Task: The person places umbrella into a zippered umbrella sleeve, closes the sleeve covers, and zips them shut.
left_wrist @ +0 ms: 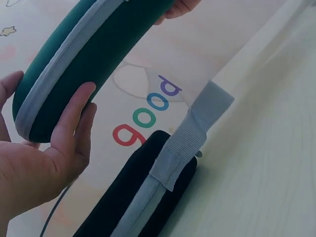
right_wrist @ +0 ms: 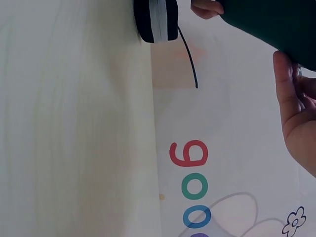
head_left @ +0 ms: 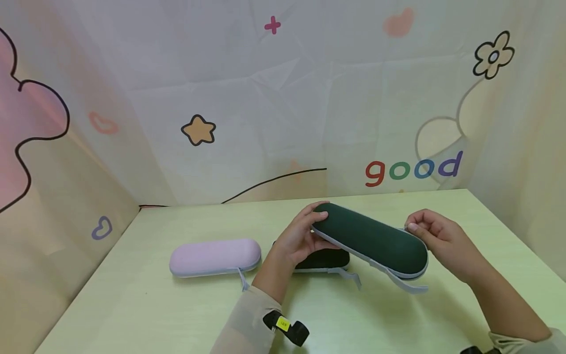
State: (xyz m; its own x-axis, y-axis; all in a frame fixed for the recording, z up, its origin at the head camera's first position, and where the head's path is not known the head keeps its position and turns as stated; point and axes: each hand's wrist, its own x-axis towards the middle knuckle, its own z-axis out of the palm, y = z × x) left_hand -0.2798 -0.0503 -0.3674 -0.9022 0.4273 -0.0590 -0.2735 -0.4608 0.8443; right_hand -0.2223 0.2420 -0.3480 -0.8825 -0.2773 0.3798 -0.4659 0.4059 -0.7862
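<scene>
A dark green zippered glasses case (head_left: 371, 238) with pale grey zip trim is held up over the table, tilted with its right end lower. My left hand (head_left: 298, 238) grips its left end, thumb on the top face and fingers beneath. At the case's far right edge my right hand (head_left: 444, 241) pinches the zipper pull, mostly hidden by the fingers; a bit of metal shows in the right wrist view. A grey strap loop (head_left: 409, 286) hangs from the near side. The zip trim (left_wrist: 54, 64) looks closed along the side seen in the left wrist view.
Behind my left hand a black case (head_left: 327, 259) lies on the table, partly hidden, its grey strap (left_wrist: 197, 118) sticking out. A lilac case (head_left: 216, 256) lies to the left. A printed curtain (head_left: 283, 108) stands along the back of the pale table (head_left: 132, 305).
</scene>
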